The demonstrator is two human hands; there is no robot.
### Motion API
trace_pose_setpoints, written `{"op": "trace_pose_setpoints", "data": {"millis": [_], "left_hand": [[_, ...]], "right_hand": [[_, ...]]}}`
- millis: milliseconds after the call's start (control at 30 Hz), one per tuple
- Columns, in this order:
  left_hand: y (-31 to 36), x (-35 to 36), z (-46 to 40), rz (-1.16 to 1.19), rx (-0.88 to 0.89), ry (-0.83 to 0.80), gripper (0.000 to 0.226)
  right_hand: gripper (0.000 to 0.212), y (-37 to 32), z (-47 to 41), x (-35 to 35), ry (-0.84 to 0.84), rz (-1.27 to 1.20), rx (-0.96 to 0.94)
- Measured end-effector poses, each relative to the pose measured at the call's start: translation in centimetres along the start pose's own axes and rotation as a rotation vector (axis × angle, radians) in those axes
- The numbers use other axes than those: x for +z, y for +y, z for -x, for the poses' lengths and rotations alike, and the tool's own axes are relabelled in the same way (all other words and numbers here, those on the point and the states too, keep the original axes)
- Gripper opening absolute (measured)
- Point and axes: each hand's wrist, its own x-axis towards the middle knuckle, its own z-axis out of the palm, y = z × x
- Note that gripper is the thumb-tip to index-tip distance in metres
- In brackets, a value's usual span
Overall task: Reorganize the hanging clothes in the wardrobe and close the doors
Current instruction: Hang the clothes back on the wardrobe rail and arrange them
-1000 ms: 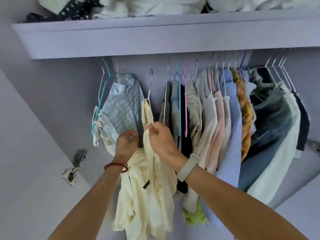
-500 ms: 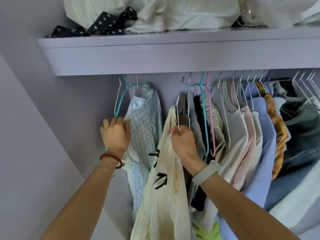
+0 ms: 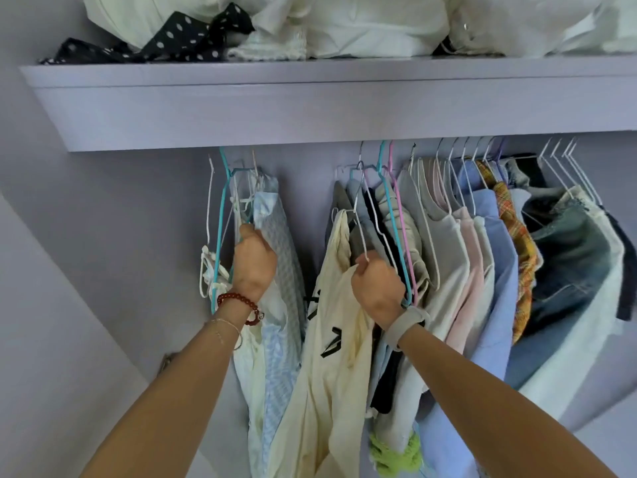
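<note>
2 hands up inside the wardrobe, both closed on hanger stuff, a clear gap between them. Left hand (image 3: pixel 254 262) is curled round the fabric and hanger wires of the pale blue checked shirt (image 3: pixel 281 257) at the far left end of the row, beside a teal hanger (image 3: pixel 220 215) and a white hanger (image 3: pixel 209 201) that look bare or nearly so. Right hand (image 3: pixel 377 288) pinches the white wire hanger (image 3: pixel 358 229) carrying the cream garment (image 3: pixel 331 339) with black marks; the hook end of that hanger is up near the rail, but whether it is seated I cannot tell, since the rail itself is hidden behind the shelf (image 3: pixel 310 108). Key relation: the cream garment hangs in the open gap, left group on its left, the packed main row (image 3: pixel 482 236) (greys, pink, blue, plaid, denim) touching on its right. Garments hang long axis down, hangers edge-on to the camera, so any shift runs sideways along the rail. Right hand is the nearer one to the cream piece and already holds it; left hand is nearer the left cluster. Likely next: slide the 2 groups together or re-space them, my guess only. Shelf above carries piled white cloth and a black dotted fabric (image 3: pixel 165 39). Doors not in view, closing not yet done.
</note>
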Motion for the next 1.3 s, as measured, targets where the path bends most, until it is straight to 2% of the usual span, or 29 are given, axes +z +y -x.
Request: {"op": "trace_pose_setpoints", "data": {"millis": [200, 400, 500, 600, 767, 867, 1000, 1133, 1233, 1300], "left_hand": [[0.1, 1.0, -1.5, 0.030, -0.103, 0.122, 0.022], [-1.0, 0.9, -1.1, -0.081, -0.001, 0.053, 0.025], [-1.7, 0.2, -0.9, -0.188, 0.070, -0.015, 0.027], [-1.4, -0.5, -0.9, -0.389, 0.135, -0.063, 0.031], [-1.5, -1.3, -0.7, -0.682, 0.308, 0.071, 0.027], [-2.1, -1.5, -1.1, -0.655, 0.301, 0.121, 0.026], [-2.6, -1.3, -1.3, -0.588, 0.299, -0.009, 0.033], [-2.2, -0.9, -1.5, -0.517, 0.333, -0.105, 0.038], [-1.8, -0.6, -1.3, -0.503, 0.299, -0.098, 0.039], [-1.6, -0.6, -1.0, -0.483, 0.262, -0.054, 0.040]], "right_hand": [[0.023, 2.3, -0.8, -1.5, 0.056, 0.038, 0.021], [0.025, -1.3, 0.8, 0.6, -0.121, -0.039, -0.095], [0.023, -4.6, 1.3, 1.3, -0.140, -0.154, -0.141], [0.023, -7.6, 0.9, 1.2, -0.082, -0.250, -0.203], [0.023, -9.9, -1.4, 1.1, 0.039, -0.253, -0.261], [0.024, -9.7, -2.9, 1.9, -0.013, -0.167, -0.215], [0.027, -9.0, -3.1, 2.9, -0.130, -0.130, -0.167], [0.025, -9.4, -3.2, 3.2, -0.226, -0.149, -0.211], [0.027, -9.5, -3.4, 2.9, -0.280, -0.107, -0.274], [0.029, -8.8, -3.1, 2.4, -0.243, -0.105, -0.304]]}}
